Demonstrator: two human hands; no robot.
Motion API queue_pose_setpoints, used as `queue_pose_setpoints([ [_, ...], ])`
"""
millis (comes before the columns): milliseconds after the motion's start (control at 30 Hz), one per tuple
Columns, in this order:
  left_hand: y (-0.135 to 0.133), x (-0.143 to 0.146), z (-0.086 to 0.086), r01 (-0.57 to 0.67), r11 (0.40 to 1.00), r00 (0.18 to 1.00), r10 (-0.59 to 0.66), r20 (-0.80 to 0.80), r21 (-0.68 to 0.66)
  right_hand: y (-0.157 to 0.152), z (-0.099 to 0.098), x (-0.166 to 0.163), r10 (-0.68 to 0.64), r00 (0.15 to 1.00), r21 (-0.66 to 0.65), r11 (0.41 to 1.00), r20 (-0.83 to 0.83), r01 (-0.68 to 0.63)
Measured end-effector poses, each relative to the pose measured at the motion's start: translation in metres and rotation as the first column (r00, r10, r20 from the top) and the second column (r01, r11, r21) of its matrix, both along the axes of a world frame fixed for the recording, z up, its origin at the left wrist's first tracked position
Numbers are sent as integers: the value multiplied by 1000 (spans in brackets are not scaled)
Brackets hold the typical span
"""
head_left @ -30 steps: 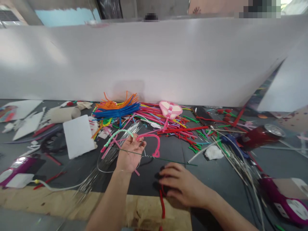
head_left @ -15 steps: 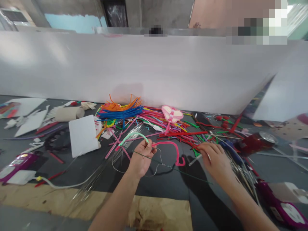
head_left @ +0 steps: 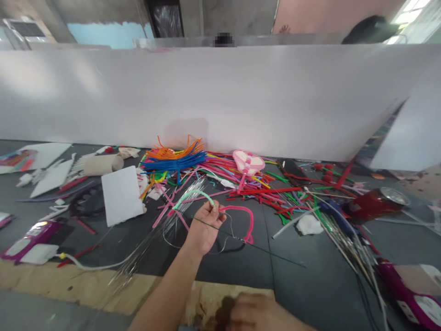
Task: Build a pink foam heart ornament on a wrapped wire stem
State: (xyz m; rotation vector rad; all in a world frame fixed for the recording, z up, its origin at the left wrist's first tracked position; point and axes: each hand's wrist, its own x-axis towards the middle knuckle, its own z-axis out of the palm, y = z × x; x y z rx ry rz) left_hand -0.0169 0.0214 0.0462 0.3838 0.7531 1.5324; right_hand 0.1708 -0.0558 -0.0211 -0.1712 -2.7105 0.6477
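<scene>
My left hand [head_left: 204, 225] is closed, pinching a bent pipe cleaner shape in mid-view. A pale green pipe cleaner [head_left: 193, 192] arches out to the left of the fingers, and a pink pipe cleaner [head_left: 252, 220] curves down to the right. A thin dark green stem wire [head_left: 275, 252] crosses by the same hand toward the lower right. Beneath it hangs or lies a thin silver wire loop [head_left: 231, 226]; which, I cannot tell. My right hand [head_left: 263, 313] is at the bottom edge, over the brown sheet [head_left: 237, 289], its fingers smeared by motion.
Behind my left hand lies a heap of colored pipe cleaners [head_left: 220, 170] with a pink and cream bow-like piece [head_left: 248, 162]. Glue guns [head_left: 32, 239] sit at both sides. A red can [head_left: 377, 205] lies at right. A white panel [head_left: 220, 96] stands across the back.
My right hand has left the pipe cleaners at the right and come back to the front edge. A white crumpled piece now shows there. The pink pipe cleaner's end looks turned inward.
</scene>
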Motion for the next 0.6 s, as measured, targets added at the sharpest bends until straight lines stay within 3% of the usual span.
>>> queue_pose_setpoints([
  [33,-1,0,1,10,1000,1000,-10,8,3,17,10,11,-29,999,-1,1000,20,29],
  [100,-3,0,5,42,999,999,-42,22,14,56,34,37,-269,962,40,963,55,267],
  [133,-4,1,6,66,998,998,-66,21,16,76,45,51,-417,908,98,905,31,413],
  [200,-6,4,8,118,993,993,-118,-5,8,107,63,72,-681,730,176,713,-60,679],
  [233,-7,6,7,142,990,989,-142,-31,1,116,69,77,-756,643,149,627,-119,765],
  [267,-8,9,6,164,986,984,-164,-64,-6,121,73,80,-789,588,77,585,-180,808],
  [333,-10,16,2,202,979,967,-203,-152,-20,117,77,74,-800,559,-182,596,-220,782],
  [433,-12,26,-4,248,968,925,-247,-289,-37,97,78,52,-674,722,-546,669,-157,505],
  [500,-14,30,-7,276,960,894,-274,-355,-48,87,76,39,-655,745,-653,622,-131,432],
  [600,-16,33,-11,325,944,843,-319,-434,-63,84,70,31,-696,715,-713,537,-73,450],
])
